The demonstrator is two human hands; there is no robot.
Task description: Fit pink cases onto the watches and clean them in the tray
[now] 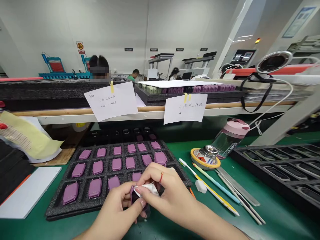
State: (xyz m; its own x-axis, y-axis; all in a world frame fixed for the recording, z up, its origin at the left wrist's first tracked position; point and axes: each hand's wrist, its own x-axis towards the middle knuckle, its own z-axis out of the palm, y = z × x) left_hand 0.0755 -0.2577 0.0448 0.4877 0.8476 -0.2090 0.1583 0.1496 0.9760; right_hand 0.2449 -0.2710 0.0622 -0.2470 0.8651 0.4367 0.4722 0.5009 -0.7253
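Observation:
Low in the middle of the head view, my left hand [119, 204] is closed around a purple watch case [132, 192], mostly covered by the fingers. My right hand [167, 186] pinches a folded white wipe [151, 189] against the case's upper edge. Something clear and thin shows under the fingers, too hidden to name. Just beyond both hands lies a black foam tray [55, 209], its pockets holding several more purple cases [95, 187], flat side up.
To the right lie a toothbrush [207, 186], a white eraser-like block [200, 186], thin sticks [241, 193], a metal-topped bottle in a yellow dish [193, 156] and a pink-lidded bottle [235, 128]. Another black tray [250, 163] stands far right. A shelf [150, 115] with paper notes crosses behind.

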